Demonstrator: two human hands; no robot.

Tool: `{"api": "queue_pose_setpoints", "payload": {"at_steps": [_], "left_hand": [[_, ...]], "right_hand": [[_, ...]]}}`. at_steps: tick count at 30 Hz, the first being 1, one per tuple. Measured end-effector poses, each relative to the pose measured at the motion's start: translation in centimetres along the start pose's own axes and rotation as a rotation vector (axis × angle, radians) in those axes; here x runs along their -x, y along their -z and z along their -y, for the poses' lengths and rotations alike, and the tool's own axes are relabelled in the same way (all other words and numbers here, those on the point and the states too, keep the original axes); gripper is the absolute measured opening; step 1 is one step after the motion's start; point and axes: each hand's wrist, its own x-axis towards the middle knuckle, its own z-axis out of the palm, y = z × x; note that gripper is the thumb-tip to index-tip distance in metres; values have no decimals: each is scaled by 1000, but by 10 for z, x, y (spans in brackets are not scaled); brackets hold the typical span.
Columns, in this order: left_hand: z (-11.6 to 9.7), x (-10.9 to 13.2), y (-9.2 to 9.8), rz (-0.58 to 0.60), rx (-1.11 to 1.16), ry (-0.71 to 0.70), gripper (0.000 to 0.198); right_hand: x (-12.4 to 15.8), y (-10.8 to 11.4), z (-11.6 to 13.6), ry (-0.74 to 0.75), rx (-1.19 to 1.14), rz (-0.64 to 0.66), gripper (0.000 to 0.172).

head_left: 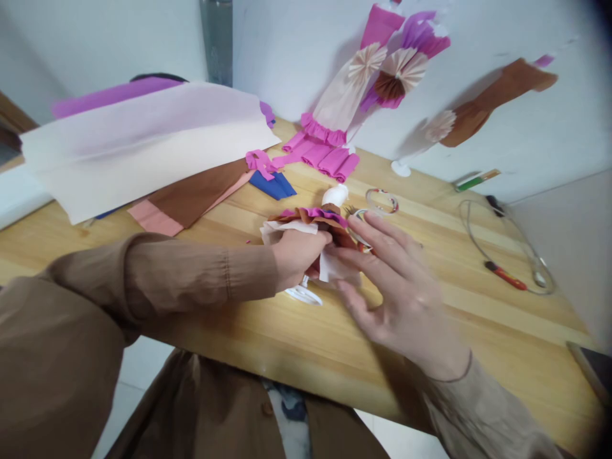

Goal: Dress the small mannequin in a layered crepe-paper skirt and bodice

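Note:
A small white mannequin point(336, 193) on a round white stand base point(305, 295) stands near the table's front edge. It wears a paper dress point(329, 217) with ruffled magenta, purple, brown and white layers. My left hand point(297, 254) is closed on the dress at its middle, its fingertips partly hidden in the paper. My right hand point(399, 290) is open, fingers spread, at the right side of the dress. Its index fingertip is at the paper; whether it presses on it I cannot tell. Partly behind these fingers lies a roll of patterned ribbon or tape point(362, 240).
Large crepe paper sheets point(157, 143) lie at the left. Magenta pleated paper point(329, 159) and a folded blue piece point(273, 185) are at the back. Paper-dressed figures point(335, 95) lean by the wall. A red-handled tool with a cord point(504, 275) lies right; a dark device point(590, 370) sits at the edge.

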Motion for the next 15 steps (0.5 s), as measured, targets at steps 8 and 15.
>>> {"api": "queue_pose_setpoints", "payload": {"at_steps": [8, 15], "left_hand": [[0, -2, 0, 28, 15, 22, 15], [-1, 1, 1, 45, -4, 29, 21]], "right_hand": [[2, -9, 0, -20, 56, 43, 34], [4, -12, -7, -65, -13, 14, 42]]}}
